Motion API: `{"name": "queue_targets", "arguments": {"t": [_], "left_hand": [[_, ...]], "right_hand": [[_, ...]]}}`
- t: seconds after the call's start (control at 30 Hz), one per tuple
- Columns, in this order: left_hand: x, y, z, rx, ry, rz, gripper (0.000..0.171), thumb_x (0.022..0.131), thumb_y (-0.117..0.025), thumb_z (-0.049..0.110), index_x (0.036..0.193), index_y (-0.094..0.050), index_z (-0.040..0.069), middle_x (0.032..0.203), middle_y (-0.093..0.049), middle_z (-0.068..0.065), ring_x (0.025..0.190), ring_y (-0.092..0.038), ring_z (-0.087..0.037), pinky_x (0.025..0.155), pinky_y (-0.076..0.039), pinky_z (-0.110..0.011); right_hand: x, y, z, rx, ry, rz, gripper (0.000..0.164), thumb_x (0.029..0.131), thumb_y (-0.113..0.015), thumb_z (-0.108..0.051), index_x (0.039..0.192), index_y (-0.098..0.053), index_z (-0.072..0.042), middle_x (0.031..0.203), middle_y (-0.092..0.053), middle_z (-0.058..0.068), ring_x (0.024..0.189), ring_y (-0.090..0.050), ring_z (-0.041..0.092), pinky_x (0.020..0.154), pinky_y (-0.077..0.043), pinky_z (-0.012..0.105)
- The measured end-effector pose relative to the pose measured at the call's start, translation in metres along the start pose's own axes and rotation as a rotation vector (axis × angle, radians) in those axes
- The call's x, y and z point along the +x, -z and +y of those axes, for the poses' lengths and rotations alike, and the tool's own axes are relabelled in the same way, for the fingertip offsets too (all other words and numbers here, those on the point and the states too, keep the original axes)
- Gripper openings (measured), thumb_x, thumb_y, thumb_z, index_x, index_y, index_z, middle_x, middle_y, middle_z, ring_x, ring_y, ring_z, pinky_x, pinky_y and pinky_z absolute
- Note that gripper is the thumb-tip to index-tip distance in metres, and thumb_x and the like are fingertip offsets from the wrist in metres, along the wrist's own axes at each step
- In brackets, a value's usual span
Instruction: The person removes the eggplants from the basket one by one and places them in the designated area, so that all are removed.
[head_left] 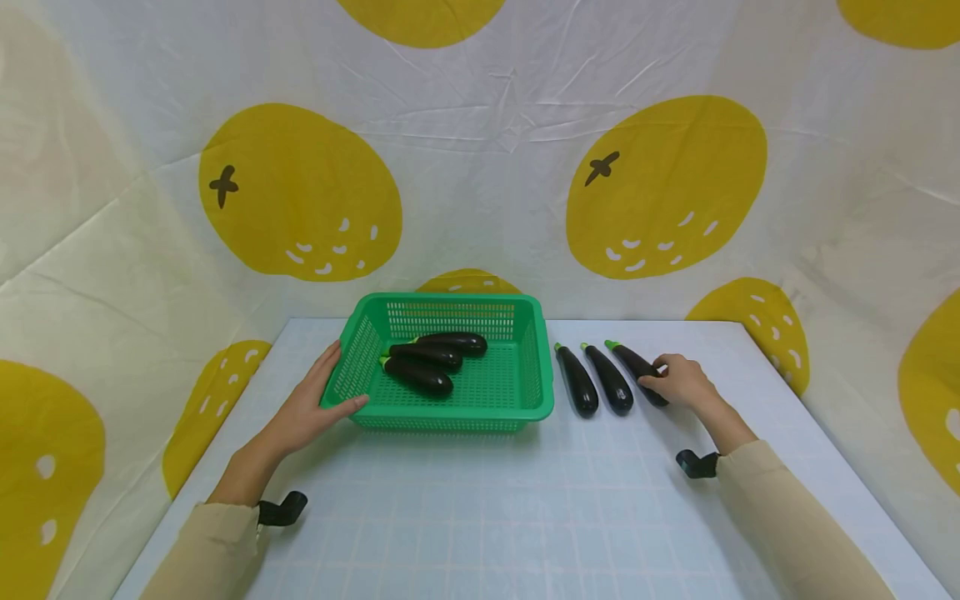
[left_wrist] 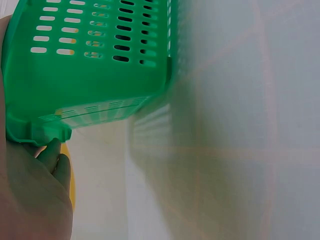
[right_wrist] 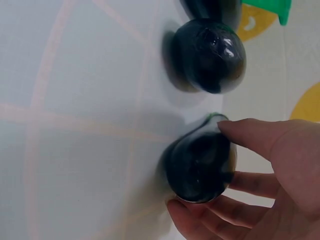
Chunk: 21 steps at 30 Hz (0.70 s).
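A green plastic basket (head_left: 442,414) with slotted walls holds three dark purple eggplants, among them a front one (head_left: 417,377). My left hand (head_left: 303,415) holds the basket's left side, thumb at the front corner and fingers along the rim. In the left wrist view, the fingers (left_wrist: 61,167) bend in under the basket's rim. To the right of the basket, three more eggplants lie side by side, green stems pointing away. My right hand (head_left: 681,382) grips the rightmost eggplant (head_left: 632,362). In the right wrist view, thumb and fingers sit on opposite sides of that eggplant (right_wrist: 200,162).
Two loose eggplants, one nearer the basket (head_left: 577,382) and one in the middle (head_left: 608,380), lie just left of my right hand. The table (head_left: 480,517) has a pale checked cover. Behind it hangs a white cloth (head_left: 480,200) with yellow fruit prints.
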<state>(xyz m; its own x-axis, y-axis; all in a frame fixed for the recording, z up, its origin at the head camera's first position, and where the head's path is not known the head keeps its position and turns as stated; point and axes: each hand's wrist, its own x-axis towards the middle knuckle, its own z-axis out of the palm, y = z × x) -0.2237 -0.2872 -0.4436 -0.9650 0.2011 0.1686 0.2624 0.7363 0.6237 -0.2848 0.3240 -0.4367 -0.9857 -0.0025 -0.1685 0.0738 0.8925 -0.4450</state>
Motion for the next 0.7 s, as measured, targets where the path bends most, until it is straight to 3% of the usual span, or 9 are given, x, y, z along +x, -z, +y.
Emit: {"name": "queue_targets", "arguments": {"t": [0.37,0.7], "left_hand": [[0.001,0.004,0.004,-0.003,0.002,-0.011,0.102,0.094,-0.068,0.052,0.166,-0.006,0.013,0.173,-0.004,-0.007,0.155,-0.012,-0.042,0.113,-0.02,-0.076],[-0.001,0.001,0.003,-0.005,0.0,-0.009,0.103,0.094,-0.069,0.051,0.166,-0.007,0.011,0.173,-0.004,-0.009,0.155,-0.012,-0.043,0.112,-0.02,-0.076]], "right_hand": [[-0.008,0.014,-0.007,-0.007,0.037,-0.007,0.065,0.097,-0.067,-0.033,0.135,-0.049,0.016,0.117,-0.06,0.037,0.098,-0.061,0.044,0.084,-0.054,0.056],[-0.025,0.031,-0.031,-0.008,0.129,0.023,0.059,0.098,-0.067,-0.034,0.136,-0.052,0.01,0.124,-0.06,0.035,0.105,-0.06,0.047,0.085,-0.056,0.057]]}}
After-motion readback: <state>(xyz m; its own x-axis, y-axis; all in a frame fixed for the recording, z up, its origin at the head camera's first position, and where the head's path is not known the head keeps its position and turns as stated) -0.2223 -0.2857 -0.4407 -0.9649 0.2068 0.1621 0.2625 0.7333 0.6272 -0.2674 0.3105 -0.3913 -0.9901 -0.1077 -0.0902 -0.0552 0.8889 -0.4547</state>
